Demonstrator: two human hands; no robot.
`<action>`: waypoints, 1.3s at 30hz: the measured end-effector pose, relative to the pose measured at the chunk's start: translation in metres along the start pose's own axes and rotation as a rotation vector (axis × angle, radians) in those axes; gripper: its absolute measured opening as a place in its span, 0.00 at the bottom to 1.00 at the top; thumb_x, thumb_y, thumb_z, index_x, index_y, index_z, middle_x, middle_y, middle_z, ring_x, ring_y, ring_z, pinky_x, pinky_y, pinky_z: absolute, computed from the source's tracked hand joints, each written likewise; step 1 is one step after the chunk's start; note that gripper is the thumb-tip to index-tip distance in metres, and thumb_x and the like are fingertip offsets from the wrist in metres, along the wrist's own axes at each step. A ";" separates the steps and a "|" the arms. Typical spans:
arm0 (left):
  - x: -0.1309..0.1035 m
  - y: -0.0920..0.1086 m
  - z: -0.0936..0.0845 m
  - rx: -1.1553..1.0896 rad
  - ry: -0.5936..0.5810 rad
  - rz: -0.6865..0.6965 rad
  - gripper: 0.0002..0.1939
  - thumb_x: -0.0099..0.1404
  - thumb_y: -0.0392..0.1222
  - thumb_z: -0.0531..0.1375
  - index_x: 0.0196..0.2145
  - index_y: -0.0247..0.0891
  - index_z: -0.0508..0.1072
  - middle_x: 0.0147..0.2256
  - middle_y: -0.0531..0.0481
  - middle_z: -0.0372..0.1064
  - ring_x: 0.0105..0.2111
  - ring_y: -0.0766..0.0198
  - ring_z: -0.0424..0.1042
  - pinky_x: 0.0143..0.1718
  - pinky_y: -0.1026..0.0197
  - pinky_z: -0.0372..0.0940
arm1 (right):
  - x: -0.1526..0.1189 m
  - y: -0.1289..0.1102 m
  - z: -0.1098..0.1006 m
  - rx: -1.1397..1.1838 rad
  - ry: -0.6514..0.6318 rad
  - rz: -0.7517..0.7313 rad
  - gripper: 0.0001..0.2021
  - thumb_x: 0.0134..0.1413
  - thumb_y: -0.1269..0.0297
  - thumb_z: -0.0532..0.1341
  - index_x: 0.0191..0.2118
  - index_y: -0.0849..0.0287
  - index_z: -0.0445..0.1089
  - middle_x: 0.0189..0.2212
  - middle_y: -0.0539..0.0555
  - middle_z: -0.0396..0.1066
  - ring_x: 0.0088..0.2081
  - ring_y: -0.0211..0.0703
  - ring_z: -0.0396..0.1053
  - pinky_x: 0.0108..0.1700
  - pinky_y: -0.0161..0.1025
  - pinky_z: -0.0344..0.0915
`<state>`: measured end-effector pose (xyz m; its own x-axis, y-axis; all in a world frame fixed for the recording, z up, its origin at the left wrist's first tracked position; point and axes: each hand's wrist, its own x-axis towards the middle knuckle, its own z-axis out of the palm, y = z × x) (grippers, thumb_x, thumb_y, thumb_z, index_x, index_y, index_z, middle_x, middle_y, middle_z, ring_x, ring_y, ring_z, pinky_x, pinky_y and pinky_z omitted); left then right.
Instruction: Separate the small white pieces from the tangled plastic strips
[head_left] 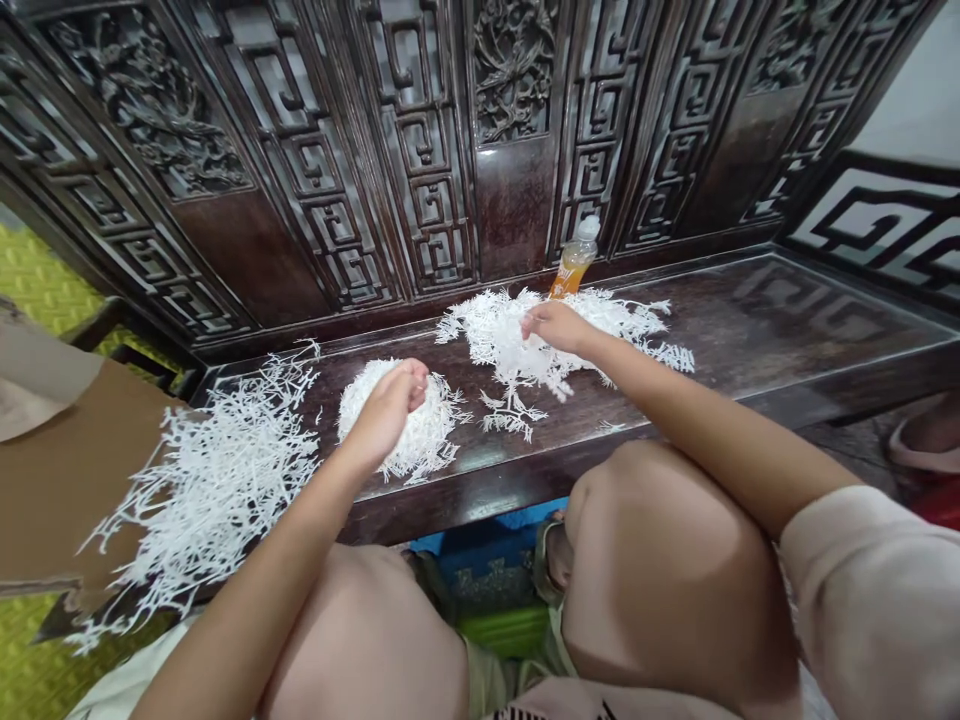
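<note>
My left hand (pixel 396 400) is closed above a round pile of small white pieces (pixel 424 440) on the dark wooden bench; anything within its fingers is too small to name. My right hand (pixel 551 328) has its fingers pinched together over a pile of white branched plastic pieces (pixel 495 335). A whitish blur lies at those fingertips, and I cannot make out what it is. One loose branched piece (pixel 514 413) lies on the bench between the piles, nearer the front edge. A larger heap of long white stems (pixel 225 470) lies left of my left hand.
An orange drink bottle (pixel 574 265) stands behind the right pile, against the carved wooden backrest (pixel 514 200). The bench (pixel 750 330) extends right to a carved armrest (pixel 892 215). Brown cardboard (pixel 90 460) lies at the left. My knees are close to the bench's front edge.
</note>
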<state>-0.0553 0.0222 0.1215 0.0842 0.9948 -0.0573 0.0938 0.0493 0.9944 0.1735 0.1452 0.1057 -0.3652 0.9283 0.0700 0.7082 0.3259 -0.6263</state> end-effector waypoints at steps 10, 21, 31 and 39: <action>0.036 -0.047 -0.024 -0.440 0.155 -0.495 0.07 0.41 0.29 0.50 0.22 0.34 0.57 0.20 0.52 0.57 0.15 0.76 0.52 0.14 0.70 0.46 | -0.009 -0.029 0.035 0.204 -0.456 -0.021 0.14 0.44 0.58 0.55 0.24 0.65 0.70 0.17 0.49 0.60 0.21 0.32 0.51 0.27 0.33 0.49; 0.024 -0.037 0.012 -0.144 -0.113 -0.357 0.07 0.50 0.41 0.54 0.26 0.34 0.66 0.17 0.58 0.48 0.15 0.75 0.45 0.16 0.68 0.42 | -0.004 -0.045 0.053 0.198 -0.459 -0.120 0.15 0.46 0.56 0.53 0.25 0.64 0.67 0.22 0.51 0.65 0.24 0.32 0.56 0.29 0.32 0.52; 0.020 -0.031 0.023 0.281 0.070 -0.037 0.13 0.54 0.48 0.51 0.22 0.36 0.66 0.23 0.53 0.61 0.25 0.68 0.56 0.29 0.65 0.50 | -0.009 -0.051 0.061 0.414 -0.442 -0.089 0.16 0.48 0.54 0.52 0.26 0.64 0.65 0.18 0.46 0.58 0.19 0.29 0.49 0.24 0.30 0.48; 0.022 -0.035 0.025 0.337 0.116 -0.030 0.15 0.53 0.48 0.50 0.16 0.36 0.57 0.16 0.57 0.46 0.19 0.70 0.48 0.23 0.65 0.45 | -0.005 -0.053 0.069 0.267 -0.274 -0.154 0.12 0.43 0.61 0.53 0.21 0.64 0.66 0.18 0.48 0.61 0.23 0.32 0.56 0.28 0.32 0.52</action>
<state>-0.0324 0.0403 0.0832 -0.0350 0.9978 -0.0559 0.4177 0.0655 0.9062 0.0962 0.1105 0.0857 -0.6275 0.7785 -0.0082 0.4643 0.3657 -0.8066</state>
